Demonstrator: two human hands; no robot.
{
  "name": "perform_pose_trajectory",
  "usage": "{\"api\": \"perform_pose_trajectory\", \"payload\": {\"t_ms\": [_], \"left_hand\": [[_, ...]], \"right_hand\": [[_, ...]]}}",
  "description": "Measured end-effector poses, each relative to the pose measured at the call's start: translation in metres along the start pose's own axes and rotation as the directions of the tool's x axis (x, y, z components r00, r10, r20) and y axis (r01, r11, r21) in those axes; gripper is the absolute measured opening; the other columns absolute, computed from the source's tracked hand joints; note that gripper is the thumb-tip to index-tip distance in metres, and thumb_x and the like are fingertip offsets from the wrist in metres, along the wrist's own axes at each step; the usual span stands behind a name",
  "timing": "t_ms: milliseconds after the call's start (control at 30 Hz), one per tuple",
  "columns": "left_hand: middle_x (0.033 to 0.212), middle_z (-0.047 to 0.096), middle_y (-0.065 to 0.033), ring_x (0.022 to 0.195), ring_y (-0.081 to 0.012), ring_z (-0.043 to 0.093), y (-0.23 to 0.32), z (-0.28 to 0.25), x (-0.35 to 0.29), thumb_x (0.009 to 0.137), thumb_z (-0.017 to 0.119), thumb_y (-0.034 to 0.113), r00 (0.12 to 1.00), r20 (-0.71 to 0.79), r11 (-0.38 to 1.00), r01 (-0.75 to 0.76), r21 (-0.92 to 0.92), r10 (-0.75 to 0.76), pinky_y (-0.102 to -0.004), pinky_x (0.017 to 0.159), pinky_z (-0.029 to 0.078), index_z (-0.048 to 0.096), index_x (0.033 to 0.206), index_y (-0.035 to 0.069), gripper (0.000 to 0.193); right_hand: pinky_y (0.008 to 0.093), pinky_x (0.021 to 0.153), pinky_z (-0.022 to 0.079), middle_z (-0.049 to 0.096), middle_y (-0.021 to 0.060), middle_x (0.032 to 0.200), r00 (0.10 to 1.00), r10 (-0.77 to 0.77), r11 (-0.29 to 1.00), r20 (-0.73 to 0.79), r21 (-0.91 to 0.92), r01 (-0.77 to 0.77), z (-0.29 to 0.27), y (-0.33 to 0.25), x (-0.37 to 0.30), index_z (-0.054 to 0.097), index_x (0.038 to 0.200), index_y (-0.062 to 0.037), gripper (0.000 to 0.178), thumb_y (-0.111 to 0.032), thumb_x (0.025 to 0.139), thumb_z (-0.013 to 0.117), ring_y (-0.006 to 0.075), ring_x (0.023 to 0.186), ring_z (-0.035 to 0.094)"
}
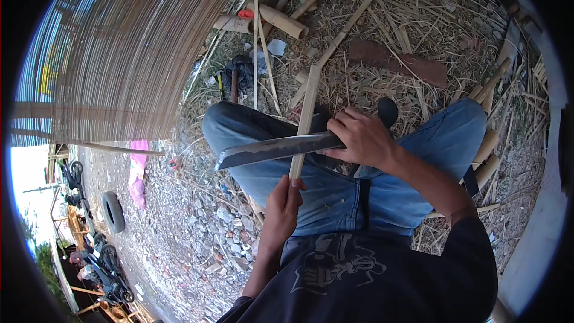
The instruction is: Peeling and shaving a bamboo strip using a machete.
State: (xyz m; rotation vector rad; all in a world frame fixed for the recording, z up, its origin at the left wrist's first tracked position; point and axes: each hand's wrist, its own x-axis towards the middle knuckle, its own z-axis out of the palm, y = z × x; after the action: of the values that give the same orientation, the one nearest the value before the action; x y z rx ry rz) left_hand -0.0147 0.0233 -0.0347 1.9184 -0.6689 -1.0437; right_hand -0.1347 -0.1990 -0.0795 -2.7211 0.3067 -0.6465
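In my right hand (361,136) is a machete (269,150) with a long, broad dark blade and a paler edge, its fingers wrapped round the grip. The blade points left and lies across a pale bamboo strip (308,101). My left hand (283,206) is closed round the strip's near end, just below the blade. The strip slants up and away between my knees. Near its far end, another length of bamboo (353,21) runs on toward the back; whether the two are one piece, I cannot tell. A dark rounded end (387,111) shows beyond my right hand.
Cut bamboo tubes (284,21) lie at the back among scattered strips and shavings. A reddish-brown plank (397,63) rests on the ground to the right. On the left hangs a slatted bamboo screen (131,42); a tyre (113,212) and parked motorbikes (104,266) stand beyond gravel.
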Motion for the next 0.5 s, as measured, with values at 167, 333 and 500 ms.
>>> {"api": "perform_pose_trajectory", "payload": {"t_ms": [167,333,500], "left_hand": [[0.064,0.038,0.0030,0.060,-0.0055,0.033,-0.008,0.001,-0.002,0.111,0.039,0.023,0.999,0.012,0.997,0.047,-0.060,-0.047,-0.0266,0.054,0.030,0.057,0.097,0.001,0.032],[0.063,0.041,-0.0010,0.058,-0.0090,0.037,-0.007,0.001,-0.003,0.110,0.040,0.018,0.999,-0.042,1.000,-0.014,-0.004,0.014,-0.0294,0.054,0.033,0.058,0.099,-0.001,0.028],[0.062,0.044,-0.0048,0.057,-0.0124,0.041,-0.010,0.002,-0.007,0.108,0.042,0.014,0.998,-0.057,0.998,-0.029,0.051,0.032,-0.0320,0.055,0.035,0.059,0.101,-0.001,0.024]], "right_hand": [[0.0399,0.059,0.057,0.064,0.0123,0.074,0.974,0.052,0.995,0.218,0.076,-0.070,0.007,-0.007,-0.006,0.058,0.097,-0.0025,0.059,-0.061,0.087,0.066,0.0301,0.068,0.070],[0.0417,0.055,0.056,0.064,0.0139,0.065,0.995,-0.051,0.977,0.082,0.212,0.033,0.022,-0.017,-0.013,0.057,0.095,-0.0024,0.062,-0.064,0.090,0.061,0.0315,0.061,0.069],[0.0412,0.054,0.055,0.063,0.0138,0.063,0.983,-0.039,0.973,0.178,0.233,-0.003,0.015,-0.022,-0.010,0.057,0.094,-0.0035,0.062,-0.065,0.089,0.061,0.0313,0.060,0.070]]}}
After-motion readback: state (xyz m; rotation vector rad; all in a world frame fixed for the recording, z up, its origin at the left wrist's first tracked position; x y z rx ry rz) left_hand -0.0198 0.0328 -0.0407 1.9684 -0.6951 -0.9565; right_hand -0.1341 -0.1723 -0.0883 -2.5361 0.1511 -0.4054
